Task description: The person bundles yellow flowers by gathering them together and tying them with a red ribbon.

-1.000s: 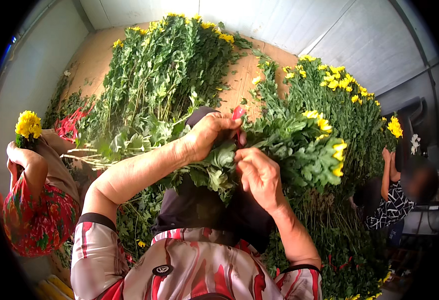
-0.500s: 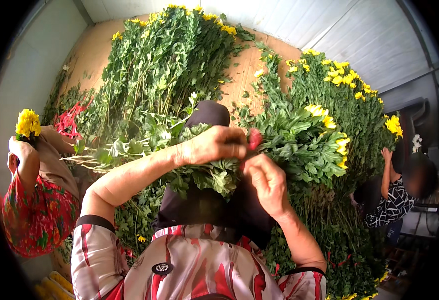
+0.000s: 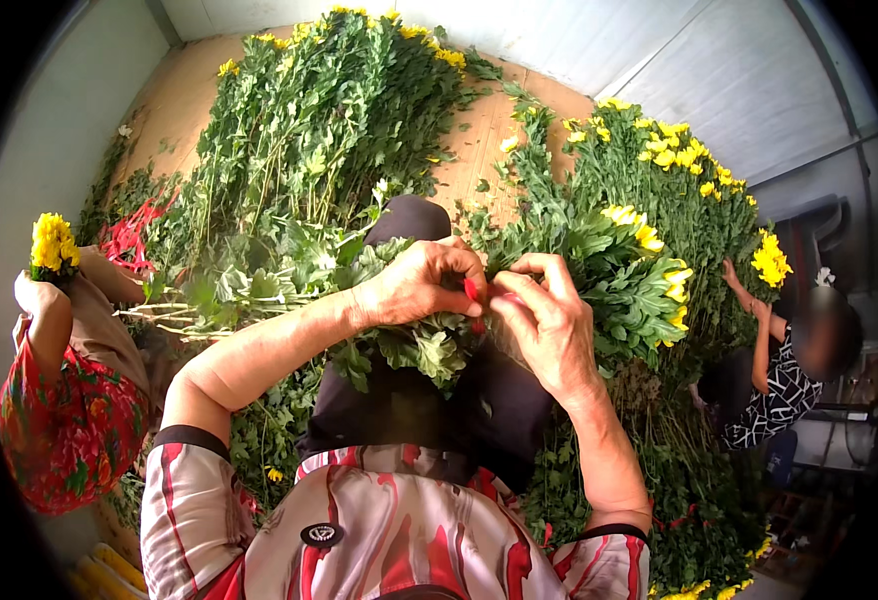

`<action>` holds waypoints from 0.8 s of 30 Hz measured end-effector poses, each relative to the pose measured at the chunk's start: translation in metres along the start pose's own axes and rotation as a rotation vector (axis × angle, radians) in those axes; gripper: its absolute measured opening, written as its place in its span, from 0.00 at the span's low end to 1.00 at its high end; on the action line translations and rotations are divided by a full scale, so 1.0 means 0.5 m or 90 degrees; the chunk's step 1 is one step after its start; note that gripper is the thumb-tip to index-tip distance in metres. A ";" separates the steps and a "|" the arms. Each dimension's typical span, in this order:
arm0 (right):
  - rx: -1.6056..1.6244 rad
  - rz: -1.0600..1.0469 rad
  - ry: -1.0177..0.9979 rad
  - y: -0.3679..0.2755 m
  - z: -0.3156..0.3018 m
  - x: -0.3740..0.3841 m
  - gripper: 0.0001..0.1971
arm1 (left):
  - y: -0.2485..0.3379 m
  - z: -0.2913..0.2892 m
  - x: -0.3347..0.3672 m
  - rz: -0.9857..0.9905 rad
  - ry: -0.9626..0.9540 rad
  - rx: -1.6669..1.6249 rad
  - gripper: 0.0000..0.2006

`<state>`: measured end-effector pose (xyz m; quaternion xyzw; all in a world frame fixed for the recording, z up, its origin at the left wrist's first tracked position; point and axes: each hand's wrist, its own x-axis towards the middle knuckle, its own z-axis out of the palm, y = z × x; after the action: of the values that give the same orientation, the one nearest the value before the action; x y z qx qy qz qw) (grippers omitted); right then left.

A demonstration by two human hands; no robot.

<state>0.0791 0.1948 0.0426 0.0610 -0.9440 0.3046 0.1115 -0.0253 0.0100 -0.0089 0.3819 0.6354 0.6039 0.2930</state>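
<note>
A bunch of yellow chrysanthemums (image 3: 624,290) lies across my lap, its blooms to the right and its bare stems to the left. Over the middle of it, my left hand (image 3: 427,283) pinches a red tie strip (image 3: 472,290) between thumb and fingers. Close beside it, my right hand (image 3: 549,318) is closed, with a bit of red showing at its fingertips. The strip passes down at the bunch's leaves between both hands. Whether it goes all the way round the stems is hidden.
Leafy chrysanthemum heaps lie ahead on the left (image 3: 309,130) and right (image 3: 659,190) over brown cardboard (image 3: 479,165). Red strips (image 3: 137,235) lie on the left. A person in red floral sleeves (image 3: 74,420) holds yellow flowers at left; another person (image 3: 774,390) works at right.
My hands have drawn slightly apart, and the right hand has risen with its fingers more spread along the strip. The person at right has shifted their arms by the yellow flowers.
</note>
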 end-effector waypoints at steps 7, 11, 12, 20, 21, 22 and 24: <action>0.401 0.172 0.092 0.038 -0.012 -0.014 0.02 | -0.001 -0.020 0.018 -0.156 -0.035 -0.279 0.05; 0.215 -0.086 0.021 -0.008 0.007 -0.038 0.05 | -0.012 -0.038 0.026 -0.156 -0.061 -0.289 0.04; 0.189 -0.099 0.005 -0.019 0.011 -0.041 0.07 | -0.006 -0.039 0.031 -0.159 -0.081 -0.293 0.04; 0.130 -0.137 -0.070 -0.011 0.000 -0.006 0.10 | -0.036 -0.052 0.039 -0.144 -0.127 -0.230 0.09; 0.129 -0.102 -0.068 -0.001 -0.001 -0.005 0.10 | -0.033 -0.049 0.041 -0.144 -0.123 -0.216 0.08; 0.155 -0.080 -0.040 0.009 0.004 -0.003 0.10 | -0.026 -0.045 0.042 -0.142 -0.103 -0.230 0.08; 0.161 -0.077 0.006 0.028 0.009 0.004 0.10 | -0.006 -0.036 0.045 -0.020 -0.036 -0.014 0.08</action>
<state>0.0738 0.2031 0.0317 0.1301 -0.8922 0.4138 0.1257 -0.0529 0.0191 -0.0079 0.3853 0.6260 0.5951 0.3249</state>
